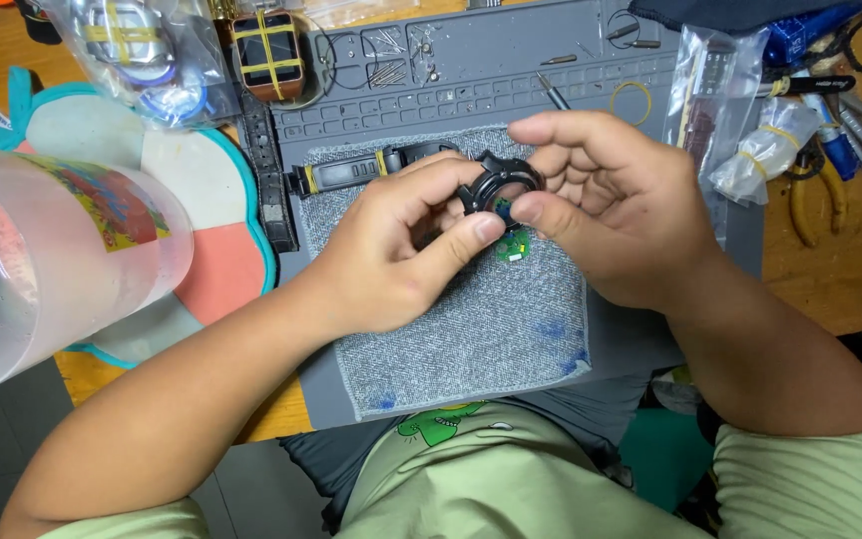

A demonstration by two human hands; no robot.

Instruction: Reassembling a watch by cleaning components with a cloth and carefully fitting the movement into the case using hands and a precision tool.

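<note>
Plastic jug (52,260) is sitting far left of the grey cloth (461,319). Above that cloth, the left hand (391,250) is pinching the black watch case (501,185), likely steadying it, while the right hand (611,210) is pinching its rim too. Right of the cloth, clear bags (740,120) are holding small parts.

Bright even overhead light, soft short shadows, mild glare on plastic bags (142,50), sharp centre, slight edge distortion

A black round watch case (499,183) is held tilted between the fingertips of both hands, a small green circuit board (514,247) just below it.
</note>
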